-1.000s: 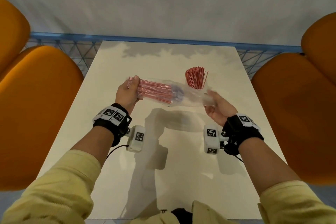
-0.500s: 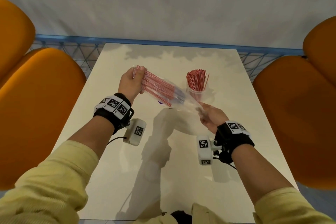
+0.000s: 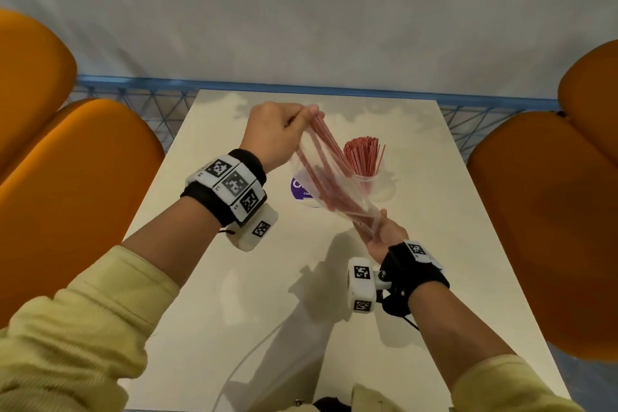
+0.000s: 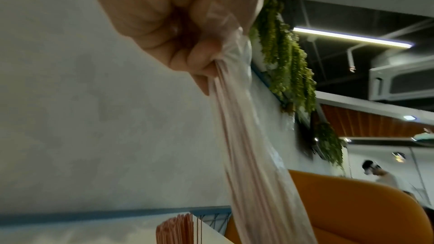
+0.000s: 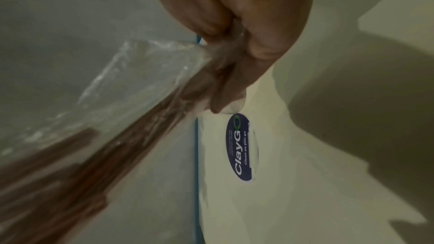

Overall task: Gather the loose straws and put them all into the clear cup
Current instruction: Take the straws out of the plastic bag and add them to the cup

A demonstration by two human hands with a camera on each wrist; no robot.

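Note:
A clear plastic bag [image 3: 334,184] of thin red straws [image 3: 329,174] hangs slanted above the table, between both hands. My left hand [image 3: 284,130] grips its upper end, raised high; in the left wrist view the fingers [image 4: 199,57] bunch the plastic [image 4: 246,146]. My right hand [image 3: 381,234] pinches the lower end near the table; in the right wrist view its fingers [image 5: 234,53] clamp the bag and straws [image 5: 117,146]. The clear cup [image 3: 368,181] stands just behind the bag, packed with upright red straws [image 3: 364,157].
The white table [image 3: 301,311] carries a round purple sticker [image 3: 301,189] beside the cup. Orange chairs stand at the left [image 3: 67,194] and the right [image 3: 551,227]. A blue rail [image 3: 301,87] and a grey wall lie behind the table's far edge.
The bag went from lying level to steeply tilted: my left hand rose and moved towards the far side, my right hand dropped and drew nearer. The straws slid towards the lower end.

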